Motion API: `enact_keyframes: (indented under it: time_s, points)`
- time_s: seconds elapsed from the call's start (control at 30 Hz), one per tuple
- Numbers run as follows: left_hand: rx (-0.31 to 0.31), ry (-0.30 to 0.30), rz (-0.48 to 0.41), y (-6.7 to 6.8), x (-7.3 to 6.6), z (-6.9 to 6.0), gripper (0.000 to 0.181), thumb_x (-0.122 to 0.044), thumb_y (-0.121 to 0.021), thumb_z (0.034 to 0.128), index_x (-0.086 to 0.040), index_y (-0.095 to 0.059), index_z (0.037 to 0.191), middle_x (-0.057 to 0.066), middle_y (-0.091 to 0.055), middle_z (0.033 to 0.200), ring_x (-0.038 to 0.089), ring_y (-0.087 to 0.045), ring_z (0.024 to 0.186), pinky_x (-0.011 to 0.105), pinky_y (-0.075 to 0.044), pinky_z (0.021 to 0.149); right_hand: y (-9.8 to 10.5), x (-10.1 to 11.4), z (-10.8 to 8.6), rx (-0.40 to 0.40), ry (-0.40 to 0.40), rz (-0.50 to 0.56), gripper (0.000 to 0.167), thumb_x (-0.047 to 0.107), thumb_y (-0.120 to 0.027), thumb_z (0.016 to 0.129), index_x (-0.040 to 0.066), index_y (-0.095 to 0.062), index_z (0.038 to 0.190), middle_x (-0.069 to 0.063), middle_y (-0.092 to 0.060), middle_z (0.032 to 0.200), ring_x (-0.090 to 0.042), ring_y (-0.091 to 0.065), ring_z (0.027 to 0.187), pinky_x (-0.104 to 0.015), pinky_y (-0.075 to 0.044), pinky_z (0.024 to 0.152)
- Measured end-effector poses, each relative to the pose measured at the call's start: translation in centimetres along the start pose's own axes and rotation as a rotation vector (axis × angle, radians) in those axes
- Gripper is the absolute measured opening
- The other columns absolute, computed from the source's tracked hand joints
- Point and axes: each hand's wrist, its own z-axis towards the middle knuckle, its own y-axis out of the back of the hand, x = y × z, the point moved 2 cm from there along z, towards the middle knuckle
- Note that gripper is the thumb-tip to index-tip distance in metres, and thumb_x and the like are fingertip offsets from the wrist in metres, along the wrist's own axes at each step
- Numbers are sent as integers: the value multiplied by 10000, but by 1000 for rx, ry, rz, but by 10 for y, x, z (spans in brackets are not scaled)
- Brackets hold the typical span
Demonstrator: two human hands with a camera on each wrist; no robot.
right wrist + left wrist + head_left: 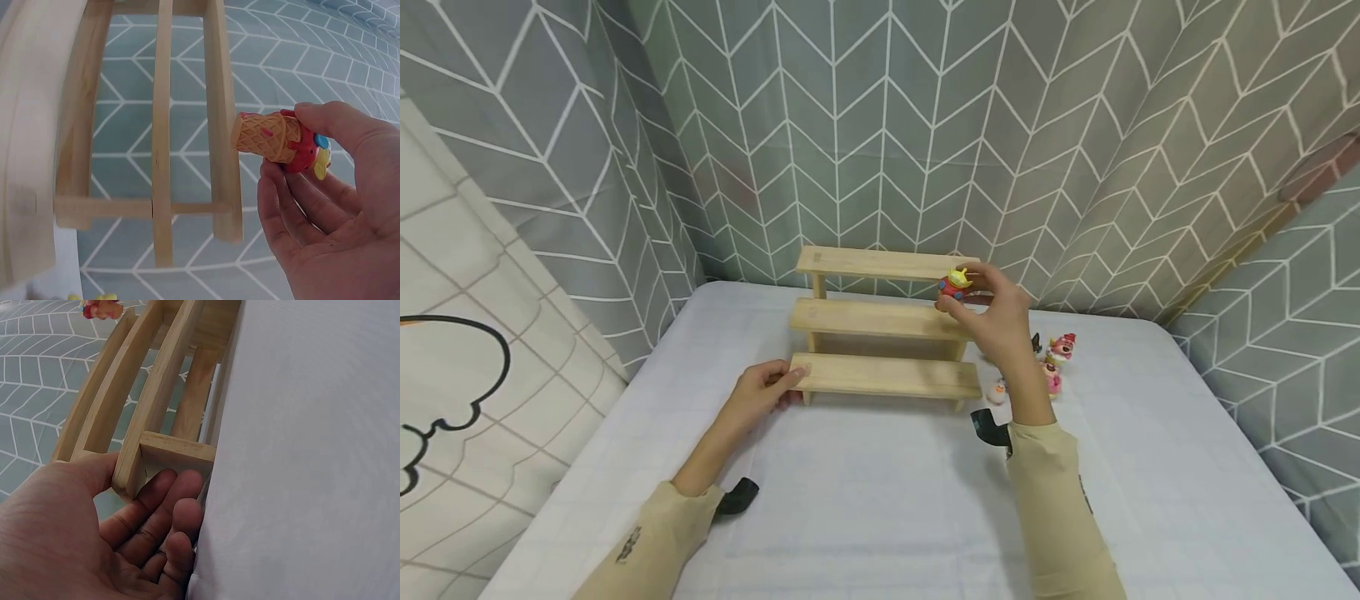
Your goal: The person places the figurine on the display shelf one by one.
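Observation:
A three-step wooden display stand (pixel 880 375) stands on the white-covered table. At the left end of its lowest step, my left hand (pixel 763 387) grips the board, thumb on top and fingers beneath, as the left wrist view confirms. My right hand (pixel 1003 321) pinches a small figurine (pixel 955 283) between thumb and fingers, close to the right end of the top step. In the right wrist view this figurine (pixel 269 137) has a waffle-cone base, red melted ice cream and a yellow-and-blue head. Its cone points toward the top board.
Right of the stand sit several small figurines, among them a pink one with a red top (pixel 1062 347), another pink one (pixel 1051 379) and a white one (pixel 997 392), partly behind my right arm. A grey patterned curtain (pixel 880 125) hangs behind the table.

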Motion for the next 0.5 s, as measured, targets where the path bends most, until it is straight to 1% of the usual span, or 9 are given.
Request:
enact_keyframes:
  time_s: [0.13, 0.27, 0.5]
  points:
    - [0, -14, 11, -1, 2, 2, 346, -324, -659, 1060, 17, -693, 1016, 78, -713, 787, 136, -570, 650, 243, -468, 581, -7, 3, 2, 28, -20, 22, 539, 135, -872, 882, 52, -588, 1333, -147, -739, 1212, -308, -723, 1062, -461, -574, 945]
    - [0, -19, 8, -2, 2, 2, 341, -319, -659, 1060, 17, -693, 1013, 76, -711, 783, 138, -568, 648, 245, -465, 577, -11, 4, 4, 20, -5, 32, 535, 133, -875, 877, 40, -566, 1304, -155, -749, 1189, -302, -715, 1066, -523, -569, 945]
    - [-14, -9, 3, -2, 1, -1, 337, -332, -665, 1055, -3, -694, 987, 70, -703, 771, 143, -561, 644, 240, -461, 581, -17, 7, 8, 10, 24, 43, 496, 129, -875, 877, 26, -584, 1265, -157, -739, 1206, -302, -714, 1072, -528, -578, 943]
